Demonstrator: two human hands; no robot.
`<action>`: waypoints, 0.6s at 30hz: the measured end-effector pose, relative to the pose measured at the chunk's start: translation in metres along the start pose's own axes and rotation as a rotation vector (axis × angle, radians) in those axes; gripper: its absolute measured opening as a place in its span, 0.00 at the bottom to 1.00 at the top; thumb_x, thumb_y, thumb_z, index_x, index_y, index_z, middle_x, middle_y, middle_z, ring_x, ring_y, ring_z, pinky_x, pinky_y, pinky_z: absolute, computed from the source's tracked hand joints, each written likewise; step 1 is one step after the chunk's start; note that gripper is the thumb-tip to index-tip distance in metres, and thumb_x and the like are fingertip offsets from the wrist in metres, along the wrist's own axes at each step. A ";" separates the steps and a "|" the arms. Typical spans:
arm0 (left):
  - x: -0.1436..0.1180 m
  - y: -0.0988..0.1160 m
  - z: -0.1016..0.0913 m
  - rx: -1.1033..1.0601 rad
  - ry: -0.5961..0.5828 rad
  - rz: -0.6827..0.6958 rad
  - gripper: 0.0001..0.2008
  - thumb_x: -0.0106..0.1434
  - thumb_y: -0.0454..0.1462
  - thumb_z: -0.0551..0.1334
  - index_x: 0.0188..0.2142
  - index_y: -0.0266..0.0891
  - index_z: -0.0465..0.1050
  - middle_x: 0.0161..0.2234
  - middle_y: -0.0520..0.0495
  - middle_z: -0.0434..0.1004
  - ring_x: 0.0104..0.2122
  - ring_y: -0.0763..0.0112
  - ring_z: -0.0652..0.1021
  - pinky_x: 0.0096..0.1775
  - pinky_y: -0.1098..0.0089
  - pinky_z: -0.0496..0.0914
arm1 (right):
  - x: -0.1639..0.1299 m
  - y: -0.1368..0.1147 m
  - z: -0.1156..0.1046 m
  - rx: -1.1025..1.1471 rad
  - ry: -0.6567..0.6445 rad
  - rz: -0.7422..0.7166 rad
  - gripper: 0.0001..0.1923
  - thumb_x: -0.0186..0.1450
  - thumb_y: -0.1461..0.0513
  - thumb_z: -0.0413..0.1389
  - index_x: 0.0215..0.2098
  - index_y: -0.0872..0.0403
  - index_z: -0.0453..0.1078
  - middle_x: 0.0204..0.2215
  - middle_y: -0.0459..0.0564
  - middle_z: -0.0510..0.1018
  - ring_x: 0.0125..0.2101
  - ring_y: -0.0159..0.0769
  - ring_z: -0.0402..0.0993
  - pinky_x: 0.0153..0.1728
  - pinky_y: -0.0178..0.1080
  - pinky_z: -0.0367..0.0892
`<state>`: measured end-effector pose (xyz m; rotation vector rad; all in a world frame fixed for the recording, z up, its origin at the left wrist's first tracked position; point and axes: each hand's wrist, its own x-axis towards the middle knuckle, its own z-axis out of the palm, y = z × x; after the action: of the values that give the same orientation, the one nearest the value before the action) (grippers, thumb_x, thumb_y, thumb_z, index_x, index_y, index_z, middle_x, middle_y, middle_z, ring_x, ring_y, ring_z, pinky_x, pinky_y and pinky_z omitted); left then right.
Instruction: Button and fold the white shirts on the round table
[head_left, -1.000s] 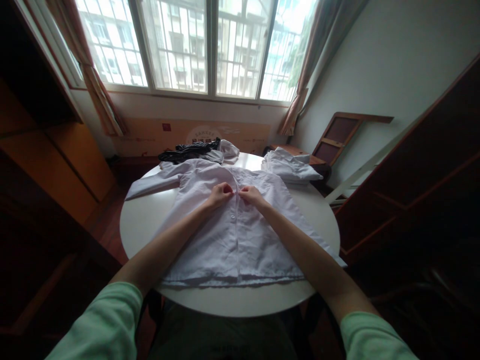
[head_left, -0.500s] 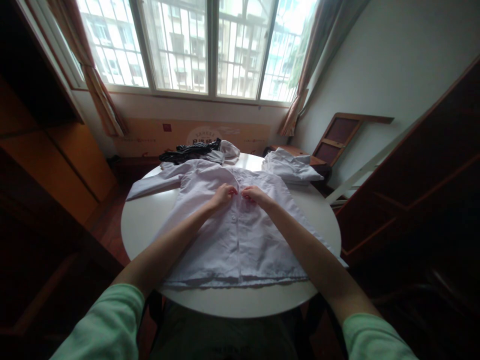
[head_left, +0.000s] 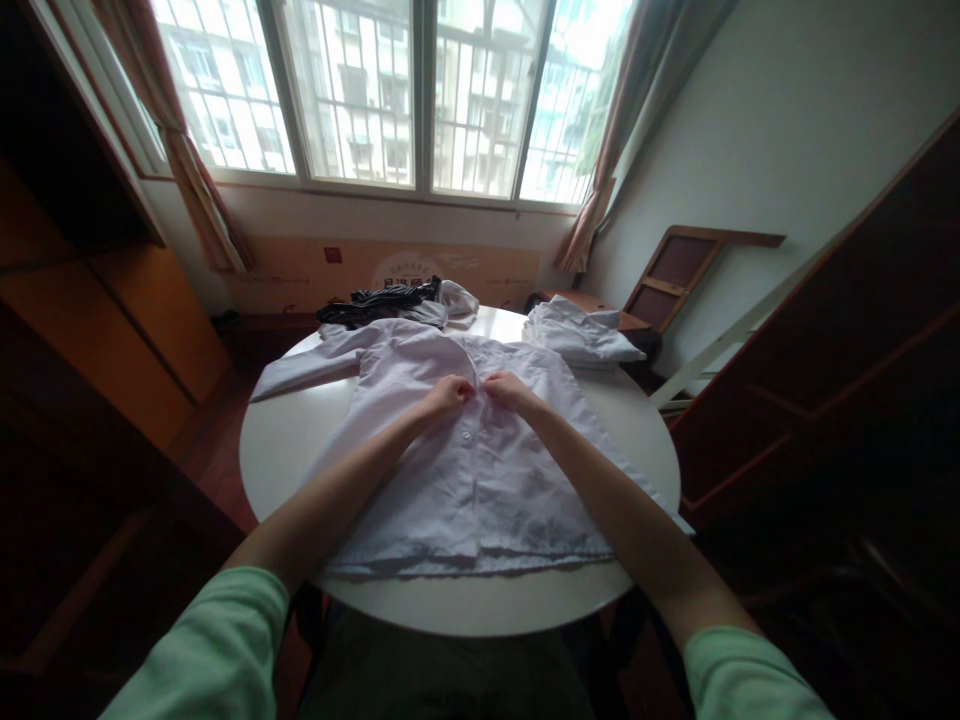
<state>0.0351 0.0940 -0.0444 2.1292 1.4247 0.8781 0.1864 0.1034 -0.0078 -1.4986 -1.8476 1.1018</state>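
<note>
Daylight is admitted through a wide barred window (head_left: 390,95) flanked by brown curtains (head_left: 196,185), a round white table (head_left: 465,600) is set before it, and dark wooden cabinets (head_left: 840,350) are ranged along pale walls (head_left: 787,110).

2 bare forearms, short mint-green sleeves (head_left: 217,650), dark trousers (head_left: 450,670)

One white shirt (head_left: 465,470) spread flat on one round tabletop (head_left: 285,450) — one folded white pile (head_left: 581,338) far right, one dark garment (head_left: 379,300) far left; two hands.
</note>
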 end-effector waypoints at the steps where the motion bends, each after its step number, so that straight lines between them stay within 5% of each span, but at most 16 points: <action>1: 0.000 -0.002 0.002 0.006 -0.001 0.017 0.11 0.50 0.27 0.54 0.26 0.34 0.76 0.25 0.47 0.76 0.26 0.71 0.70 0.32 0.72 0.64 | 0.001 0.001 0.001 -0.026 -0.007 -0.006 0.09 0.51 0.69 0.49 0.14 0.56 0.61 0.08 0.38 0.57 0.12 0.24 0.52 0.16 0.30 0.47; 9: 0.000 -0.006 0.000 0.071 0.016 0.066 0.05 0.49 0.29 0.56 0.21 0.35 0.70 0.22 0.51 0.69 0.24 0.73 0.67 0.33 0.71 0.65 | 0.002 0.008 0.012 -0.380 0.054 -0.180 0.12 0.51 0.62 0.58 0.13 0.56 0.65 0.08 0.40 0.60 0.14 0.25 0.56 0.17 0.31 0.46; 18: -0.002 -0.009 0.003 -0.097 0.060 -0.017 0.06 0.49 0.28 0.57 0.22 0.37 0.72 0.22 0.51 0.73 0.26 0.73 0.68 0.32 0.73 0.64 | 0.003 0.010 0.010 -0.127 0.012 -0.105 0.10 0.51 0.65 0.57 0.14 0.57 0.66 0.08 0.40 0.62 0.13 0.23 0.57 0.16 0.29 0.49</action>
<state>0.0306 0.0958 -0.0529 2.0321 1.3978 0.9921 0.1831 0.1046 -0.0217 -1.4550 -1.9967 0.9403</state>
